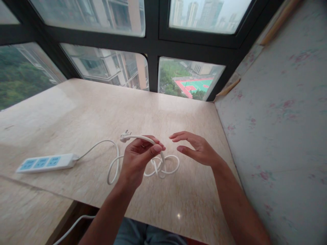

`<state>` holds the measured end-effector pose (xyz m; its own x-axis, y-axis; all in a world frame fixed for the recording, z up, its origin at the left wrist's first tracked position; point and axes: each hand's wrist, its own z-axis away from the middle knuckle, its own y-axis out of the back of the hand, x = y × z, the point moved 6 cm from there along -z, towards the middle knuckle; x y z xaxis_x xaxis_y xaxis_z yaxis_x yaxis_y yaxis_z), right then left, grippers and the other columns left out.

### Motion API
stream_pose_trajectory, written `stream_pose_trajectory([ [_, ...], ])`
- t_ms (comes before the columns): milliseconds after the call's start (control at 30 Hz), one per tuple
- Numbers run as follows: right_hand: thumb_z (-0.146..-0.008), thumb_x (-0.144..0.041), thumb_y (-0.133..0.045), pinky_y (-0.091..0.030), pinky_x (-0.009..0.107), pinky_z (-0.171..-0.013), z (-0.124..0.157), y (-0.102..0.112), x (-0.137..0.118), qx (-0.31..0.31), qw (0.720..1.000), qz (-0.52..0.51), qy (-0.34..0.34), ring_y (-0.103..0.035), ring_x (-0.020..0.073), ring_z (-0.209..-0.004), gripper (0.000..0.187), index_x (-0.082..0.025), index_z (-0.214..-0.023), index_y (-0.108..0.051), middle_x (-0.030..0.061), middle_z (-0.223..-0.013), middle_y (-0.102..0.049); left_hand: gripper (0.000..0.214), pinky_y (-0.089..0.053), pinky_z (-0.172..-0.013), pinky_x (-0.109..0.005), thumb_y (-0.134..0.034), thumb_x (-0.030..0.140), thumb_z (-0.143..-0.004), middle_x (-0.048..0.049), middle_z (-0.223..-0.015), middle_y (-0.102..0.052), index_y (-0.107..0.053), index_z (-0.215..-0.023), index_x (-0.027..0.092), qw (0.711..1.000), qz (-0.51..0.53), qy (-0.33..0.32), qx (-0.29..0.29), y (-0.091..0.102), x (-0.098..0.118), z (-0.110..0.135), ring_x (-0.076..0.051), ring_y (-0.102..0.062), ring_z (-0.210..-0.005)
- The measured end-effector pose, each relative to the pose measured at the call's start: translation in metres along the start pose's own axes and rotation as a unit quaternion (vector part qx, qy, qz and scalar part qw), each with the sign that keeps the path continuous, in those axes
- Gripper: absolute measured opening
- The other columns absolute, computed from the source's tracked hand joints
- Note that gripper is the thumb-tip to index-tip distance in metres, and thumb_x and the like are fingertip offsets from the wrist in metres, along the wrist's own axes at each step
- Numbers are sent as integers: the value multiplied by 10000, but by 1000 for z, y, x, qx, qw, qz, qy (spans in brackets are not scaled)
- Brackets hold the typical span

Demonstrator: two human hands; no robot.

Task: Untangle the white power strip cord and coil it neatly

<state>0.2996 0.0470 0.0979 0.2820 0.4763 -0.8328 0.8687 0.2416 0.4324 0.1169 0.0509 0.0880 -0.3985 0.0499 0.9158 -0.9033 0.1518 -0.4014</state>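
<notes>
Between the thumb and fingers of my left hand [141, 156] is a white power cord [145, 137], pinched a short way from its end. The plug [125, 136] sticks out to the left of that hand, prongs pointing up. My right hand [195, 148] is off to the right, thumb and fingers apart, touching nothing. Below and between the hands, loose loops of the cord [176, 166] lie on the tabletop, partly hidden behind my left hand. The cord runs left to a white power strip [61, 161] with blue socket faces.
The marble-patterned tabletop [92, 112] reaches back to dark-framed windows [153, 47]. A wall with floral paper [276, 136] borders it on the right. Another white cable [74, 226] passes through a gap at the lower left, near my legs [150, 234].
</notes>
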Motion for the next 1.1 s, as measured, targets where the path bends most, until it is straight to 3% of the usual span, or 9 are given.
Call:
stream_pose_trajectory([
  [133, -869, -289, -647, -484, 388, -939, 3, -9, -25, -58, 998, -32, 5, -602, 206, -1089, 294, -241, -1157, -624, 82, -1186, -653, 229, -515, -583, -238, -820, 272, -639, -4, -725, -682, -668, -781, 176, 1000, 9, -2, 23, -9, -1, -1, -129, -640, -643],
  [233, -800, -309, -728, -527, 301, -786, 5, -21, -28, -82, 994, -58, -36, -640, 171, -923, 377, -227, -1150, -617, 63, -1065, -682, 243, -515, -572, -245, -810, 306, -650, -8, -731, -681, -671, -797, 171, 999, -18, -12, 25, -18, -3, -1, -118, -616, -608],
  [367, -813, -299, -705, -494, 219, -577, 5, -30, -19, -59, 991, -75, -97, -596, 104, -633, 243, -202, -1028, -647, -3, -773, -658, 242, -515, -601, -240, -791, 347, -674, -34, -858, -691, -666, -777, 167, 994, -97, -48, 16, -23, -4, -2, -129, -625, -686],
  [500, -821, -320, -686, -489, 207, -526, 4, -28, -11, -34, 982, -134, -128, -580, 93, -559, 154, -171, -859, -672, -11, -661, -625, 261, -525, -712, -278, -680, 417, -793, -75, -1005, -682, -689, -885, 173, 969, -232, -66, -44, -19, -9, -2, -174, -648, -849],
  [600, -804, -354, -700, -502, 218, -506, 4, -18, -5, 27, 968, -199, -149, -584, 95, -523, 213, -161, -887, -660, 11, -686, -664, 372, -507, -862, -367, -611, 456, -844, -107, -1160, -649, -650, -1110, 197, 924, -362, -74, -102, -8, -19, 8, -225, -618, -1035],
  [667, -784, -368, -718, -502, 225, -484, 4, -9, -1, 79, 958, -229, -157, -581, 100, -502, 245, -159, -891, -647, 20, -690, -676, 499, -461, -960, -443, -662, 482, -796, -128, -1246, -616, -602, -1209, 207, 881, -445, -76, -144, 1, -31, 18, -269, -574, -1142],
  [800, -757, -374, -741, -480, 223, -445, 8, 14, 6, 168, 943, -242, -154, -566, 103, -489, 259, -168, -872, -635, 14, -674, -671, 581, -414, -1014, -504, -711, 497, -742, -143, -1261, -615, -587, -1233, 212, 813, -540, -96, -195, 21, -49, 33, -313, -543, -1200],
  [933, -744, -352, -748, -458, 212, -419, 16, 44, 14, 244, 935, -214, -144, -539, 89, -471, 241, -177, -873, -643, 4, -666, -654, 413, -452, -981, -475, -625, 378, -840, -121, -1218, -644, -587, -1223, 228, 810, -552, -122, -153, 37, -55, 35, -275, -583, -1146],
  [1100, -718, -319, -758, -445, 201, -402, 27, 77, 23, 313, 918, -204, -135, -521, 76, -449, 222, -186, -874, -672, -9, -654, -635, 281, -463, -958, -419, -522, 287, -899, -125, -1151, -664, -625, -1151, 215, 837, -512, -163, -102, 45, -60, 33, -241, -600, -1093],
])
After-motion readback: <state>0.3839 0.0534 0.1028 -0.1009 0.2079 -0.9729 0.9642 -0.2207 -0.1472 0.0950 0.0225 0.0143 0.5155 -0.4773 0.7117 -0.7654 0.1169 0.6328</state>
